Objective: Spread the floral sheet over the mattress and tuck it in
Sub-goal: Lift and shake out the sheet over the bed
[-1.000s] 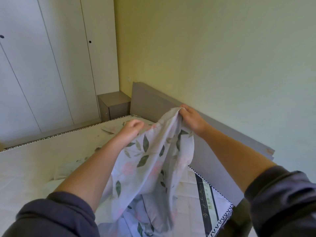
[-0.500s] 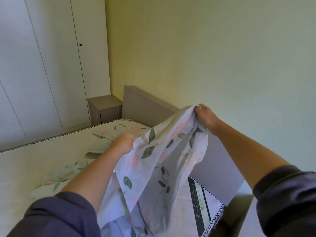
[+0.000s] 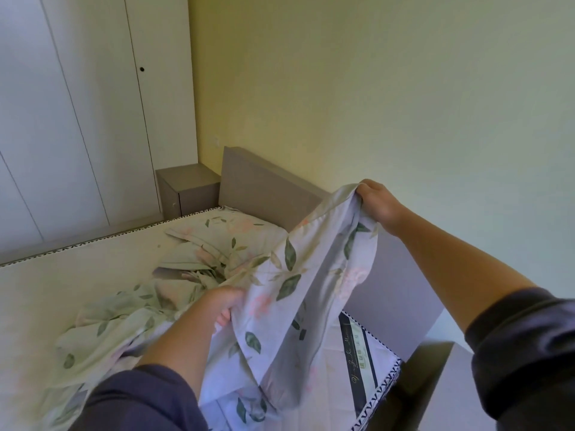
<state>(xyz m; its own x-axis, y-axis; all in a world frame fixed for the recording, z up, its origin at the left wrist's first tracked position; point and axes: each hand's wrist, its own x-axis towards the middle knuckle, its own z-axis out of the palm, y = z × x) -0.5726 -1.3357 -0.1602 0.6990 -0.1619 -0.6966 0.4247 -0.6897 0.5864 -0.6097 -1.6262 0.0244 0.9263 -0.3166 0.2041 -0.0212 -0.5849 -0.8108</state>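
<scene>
Both hands are gripping the sheet (image 3: 298, 275) edge: right hand (image 3: 378, 205) raised, left hand (image 3: 222, 306) low. Advised: draw the edge taut toward the headboard (image 3: 264, 188) before lowering onto the mattress (image 3: 62, 281).

the floral sheet (image 3: 298, 275) hides the fingertips of both hands; the mattress (image 3: 62, 281) label text is too small to read.
</scene>
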